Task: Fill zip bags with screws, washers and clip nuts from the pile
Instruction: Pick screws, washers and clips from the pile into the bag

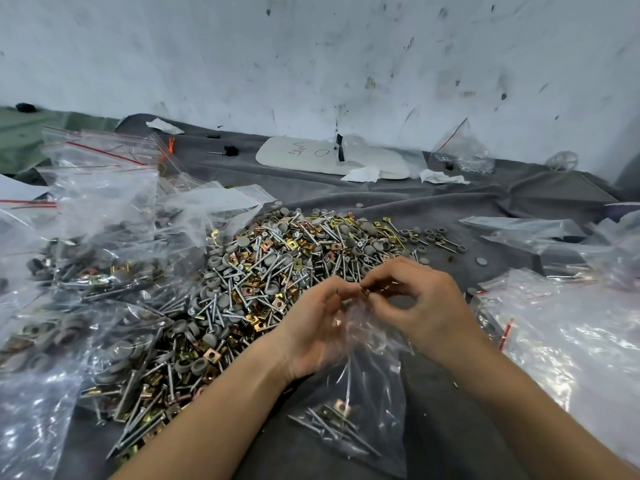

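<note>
Covering the whole counter is a wrinkled grey cloth (433,202), with a dirty white wall (311,57) behind it. On the cloth sits the big pile (263,271) of silver screws, round grey washers and gold clip nuts, right in front of me.

To my left lies a heap of filled bags (93,258), clear with red strips at the top, touching the pile's edge. To my right lie more clear bags (571,327), mostly flat. Far back near the wall rests a white board (311,155) with some writing on it, and crumpled white paper (440,176) lies beside it.

Close to me hangs the zip bag (360,393) I am filling. A few screws and one clip nut lie at its bottom, and its top is bunched up between my hands.

My left hand (311,327) is curled shut around the top of the zip bag, with the plastic against my palm. My right hand (419,299) is pinched shut on a small gold clip nut (364,291), holding it with my fingertips right over the bag's mouth. My two hands touch at the fingertips, just in front of the pile.
</note>
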### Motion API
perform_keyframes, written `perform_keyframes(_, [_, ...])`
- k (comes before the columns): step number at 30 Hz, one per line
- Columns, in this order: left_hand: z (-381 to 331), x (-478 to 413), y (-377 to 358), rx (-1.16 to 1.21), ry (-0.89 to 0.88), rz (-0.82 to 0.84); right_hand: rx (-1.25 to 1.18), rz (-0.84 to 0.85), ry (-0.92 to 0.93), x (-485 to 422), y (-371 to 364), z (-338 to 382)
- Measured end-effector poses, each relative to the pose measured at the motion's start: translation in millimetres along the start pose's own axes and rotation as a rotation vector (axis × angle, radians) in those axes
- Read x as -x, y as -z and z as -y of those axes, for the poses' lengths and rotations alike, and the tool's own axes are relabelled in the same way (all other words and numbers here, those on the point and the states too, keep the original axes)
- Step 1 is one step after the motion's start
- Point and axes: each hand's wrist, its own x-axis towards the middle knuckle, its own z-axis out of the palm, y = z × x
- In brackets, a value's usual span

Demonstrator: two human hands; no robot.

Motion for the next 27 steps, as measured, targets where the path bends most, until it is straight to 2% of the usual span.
perform_keyframes(4, [8.9,-6.8,-4.1,-0.13,-0.271,-0.057,-0.216,-0.011,-0.199,0.7,1.1,0.1])
perform_keyframes(9, [15.6,-11.8,-0.9,-0.223,-0.423,-0.102,-0.277,-0.073,-0.295,1.3,3.4,-1.0])
perform_keyframes(18, [17.1,-10.1,-3.2,-0.37,-0.574,-0.156,-0.06,-0.136,-0.265,0.7,2.4,4.3])
perform_keyframes(22, [17.2,-7.1,-5.5,-0.573,-0.647,-0.225,0.032,-0.145,-0.251,0.3,0.8,5.4])
perform_keyframes(27, [17.4,-6.8,-6.7,-0.578,-0.688,-0.224,-0.009,-0.124,-0.233,1.4,1.1,6.3])
